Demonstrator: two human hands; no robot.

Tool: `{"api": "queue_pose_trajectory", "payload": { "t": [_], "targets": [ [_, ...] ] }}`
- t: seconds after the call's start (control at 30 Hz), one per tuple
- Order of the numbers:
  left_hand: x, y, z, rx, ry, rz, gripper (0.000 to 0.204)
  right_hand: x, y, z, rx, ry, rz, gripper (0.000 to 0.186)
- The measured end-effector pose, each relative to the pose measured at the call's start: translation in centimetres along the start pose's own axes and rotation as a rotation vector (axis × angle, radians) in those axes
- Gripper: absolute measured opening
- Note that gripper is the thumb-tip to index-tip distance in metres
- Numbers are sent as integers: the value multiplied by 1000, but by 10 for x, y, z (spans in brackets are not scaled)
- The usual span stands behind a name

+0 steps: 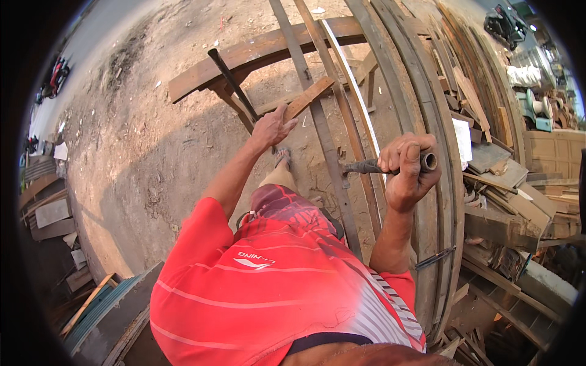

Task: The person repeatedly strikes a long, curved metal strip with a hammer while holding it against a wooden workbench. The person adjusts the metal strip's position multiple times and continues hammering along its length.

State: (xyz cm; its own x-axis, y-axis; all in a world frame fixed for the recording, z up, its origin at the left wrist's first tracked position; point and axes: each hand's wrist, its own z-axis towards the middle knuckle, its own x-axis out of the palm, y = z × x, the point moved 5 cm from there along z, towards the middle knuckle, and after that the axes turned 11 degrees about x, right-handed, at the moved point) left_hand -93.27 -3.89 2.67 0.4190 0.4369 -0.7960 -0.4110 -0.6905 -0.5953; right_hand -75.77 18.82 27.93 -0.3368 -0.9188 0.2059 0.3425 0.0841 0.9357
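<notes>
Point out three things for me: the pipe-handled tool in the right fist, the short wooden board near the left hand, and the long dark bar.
Pipe-handled tool [364,166]: head view, on its dark shaft.
Short wooden board [312,96]: head view, on its broad face.
Long dark bar [234,86]: head view, along its upper length.

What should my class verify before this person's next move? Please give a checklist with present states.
1. Right hand wrapped around the tubular-handled tool: ok.
2. Left hand at the near end of the short wooden piece: ok.
3. Left hand gripping the dark bar beside it: cannot tell; the fingers are partly hidden.
4. Tool's far end touching the long grey plank: cannot tell from this angle.
5. Gloves on both hands: not ok; both are bare.
</notes>
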Motion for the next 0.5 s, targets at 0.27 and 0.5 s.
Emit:
{"api": "queue_pose_trajectory", "payload": {
  "t": [0.27,0.5],
  "targets": [
    [-17,26,46,82,97,-37,51,90,-103,202,31,83,-39,38],
    [-21,43,46,87,144,-97,45,141,-188,313,91,-92,-645,36]
  ]
}}
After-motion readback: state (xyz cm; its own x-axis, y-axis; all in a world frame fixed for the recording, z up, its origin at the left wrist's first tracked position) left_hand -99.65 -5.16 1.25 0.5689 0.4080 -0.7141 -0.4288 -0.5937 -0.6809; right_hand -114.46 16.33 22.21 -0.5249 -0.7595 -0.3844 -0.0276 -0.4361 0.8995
